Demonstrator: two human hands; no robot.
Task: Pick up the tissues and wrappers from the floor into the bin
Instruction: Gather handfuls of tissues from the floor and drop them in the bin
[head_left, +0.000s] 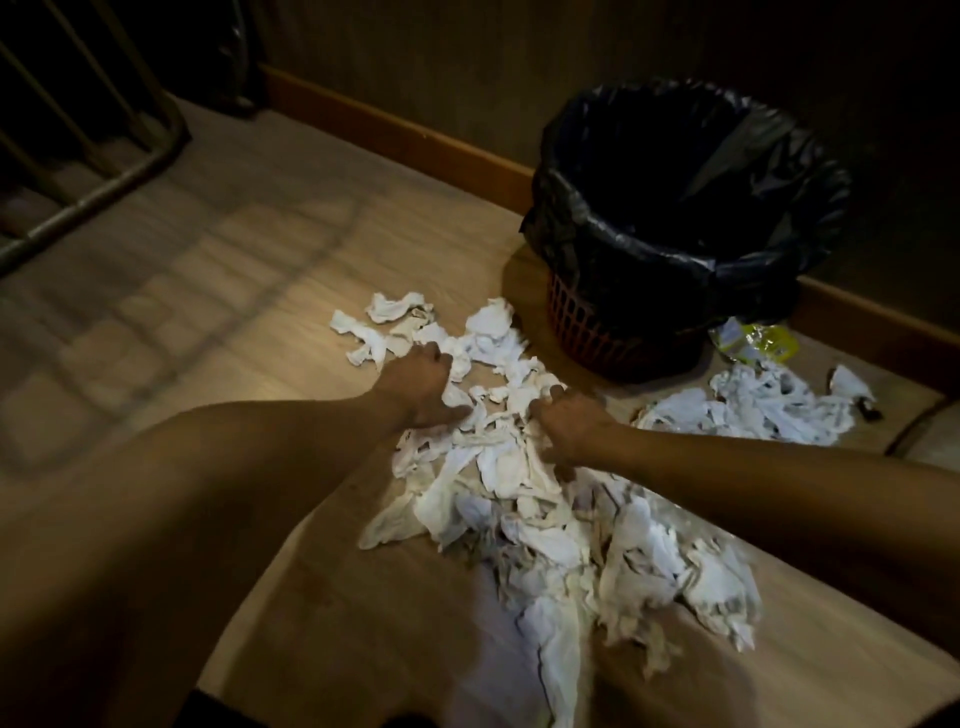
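Observation:
A big heap of crumpled white tissues (545, 519) covers the wooden floor in front of me. A smaller tissue pile (748, 405) lies to the right, with a yellow and clear wrapper (753, 343) behind it. The red mesh bin (576, 322) with a black liner (675, 171) stands by the wall, just beyond the heap. My left hand (421, 384) presses down on the heap's far part, its fingers curled into tissues. My right hand (571, 421) is closed around a bunch of tissues beside it.
A wooden skirting board (395, 130) runs along the dark wall behind the bin. A metal railing (98, 171) stands at the far left. A dark cable (914, 426) lies on the floor at the right. Bare floor (234, 291) stretches to the left of the heap.

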